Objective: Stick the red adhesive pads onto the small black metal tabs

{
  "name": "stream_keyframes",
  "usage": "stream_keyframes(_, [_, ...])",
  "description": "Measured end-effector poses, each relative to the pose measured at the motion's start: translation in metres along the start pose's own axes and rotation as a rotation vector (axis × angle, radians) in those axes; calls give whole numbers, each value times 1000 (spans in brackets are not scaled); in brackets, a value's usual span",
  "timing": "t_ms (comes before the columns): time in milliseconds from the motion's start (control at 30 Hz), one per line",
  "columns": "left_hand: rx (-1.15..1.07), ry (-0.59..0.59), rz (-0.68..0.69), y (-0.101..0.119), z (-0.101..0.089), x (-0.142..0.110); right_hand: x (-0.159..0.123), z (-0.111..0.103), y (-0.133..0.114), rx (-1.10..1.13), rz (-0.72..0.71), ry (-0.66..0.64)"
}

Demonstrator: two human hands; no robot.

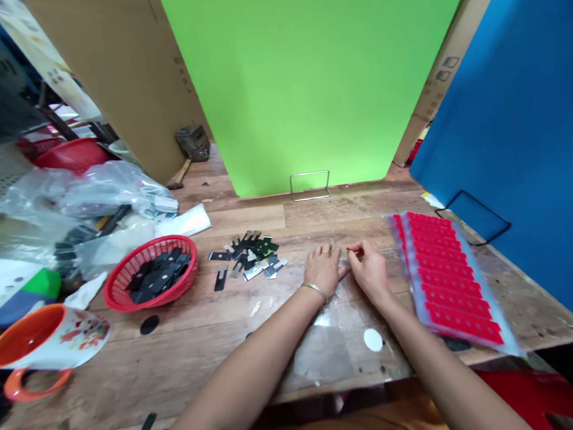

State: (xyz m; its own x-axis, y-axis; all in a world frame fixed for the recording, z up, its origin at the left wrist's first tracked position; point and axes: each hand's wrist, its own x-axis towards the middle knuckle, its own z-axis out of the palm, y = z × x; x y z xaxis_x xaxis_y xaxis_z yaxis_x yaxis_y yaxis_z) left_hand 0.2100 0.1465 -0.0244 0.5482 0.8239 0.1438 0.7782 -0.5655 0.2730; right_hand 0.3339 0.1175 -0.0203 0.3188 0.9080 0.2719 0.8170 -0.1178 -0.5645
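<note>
My left hand (pixel 324 270) lies flat on the wooden table (pixel 203 356), palm down with its fingers stretched forward. It rests at the edge of what looks like a clear plastic sheet (pixel 323 345). Just to its right, my right hand (pixel 370 271) is closed in a pinch on a small red piece (pixel 354 250), mostly hidden by the fingers. To the left of my hands is a loose pile of small black and silver slotted metal plates (pixel 254 252). Sheets of red tabs (pixel 452 274) in clear plastic lie to the right of my right hand.
A red basket (pixel 116 297) holds black plates. An orange and white mug (pixel 76 334) stands at the left near plastic bags (pixel 108 190). Upright green (pixel 324 71) and blue (pixel 525 140) boards close off the back and right. A hammer (pixel 180 175) lies at the back left.
</note>
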Motion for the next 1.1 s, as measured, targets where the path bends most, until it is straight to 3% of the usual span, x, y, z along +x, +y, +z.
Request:
stream_keyframes(100, [-31,-18,23,-2,-8,1,-14,-8,-6,227,3,78])
stream_keyframes(200, [-77,-6,9,-20,-30,-6,-30,-15,-11,400,13,44])
stream_keyframes(400, [36,13,-357,-108,-96,-61,-65,-21,-9,711,134,-128])
stream_keyframes(467, [85,2,-470,-136,-105,-82,-72,-18,-8,783,192,-154])
stream_keyframes(567, [228,-18,-606,-160,-101,-107,-78,-11,-8,846,259,-176])
stream_keyframes(733, [272,20,-666,-168,-86,-119,-84,-1,-10,844,260,-159])
stream_keyframes(933, [180,43,-755,-160,-92,-121,-87,0,-9,890,282,-144])
stream_keyframes(1033, [77,143,-741,-152,-97,-128,-87,2,-7,909,296,-136])
stream_keyframes(1100, [-148,260,-740,-142,-96,-131,-87,2,-6,916,297,-140])
